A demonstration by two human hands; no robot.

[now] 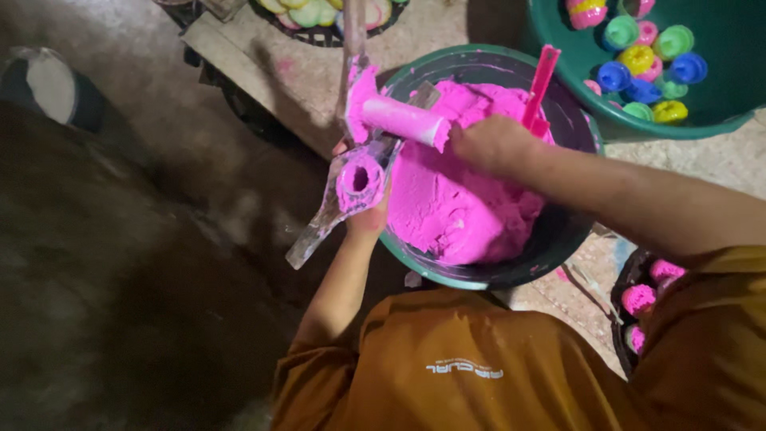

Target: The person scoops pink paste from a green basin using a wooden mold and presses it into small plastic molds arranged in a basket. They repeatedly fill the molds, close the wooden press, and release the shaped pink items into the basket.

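A dark green bowl (415, 255) holds a big mound of bright pink dough (467, 203). Over its left rim sits a metal press tool (327, 215) smeared pink, with one pink tube (399, 120) lying sideways and a second tube (359, 179) facing me. My left hand (365, 219) grips the press from below, under the second tube. My right hand (493, 144) is bunched on the dough at the sideways tube's open end, with its fingers closed on dough. A pink stick (541, 80) stands in the mound just behind this hand.
A large green basin (718, 124) at the top right holds several small coloured moulded pieces. A dark basket (626, 299) at the lower right has pink pieces in it. A tray (319, 36) of pale yellow-green pieces lies at the top. The floor is bare concrete.
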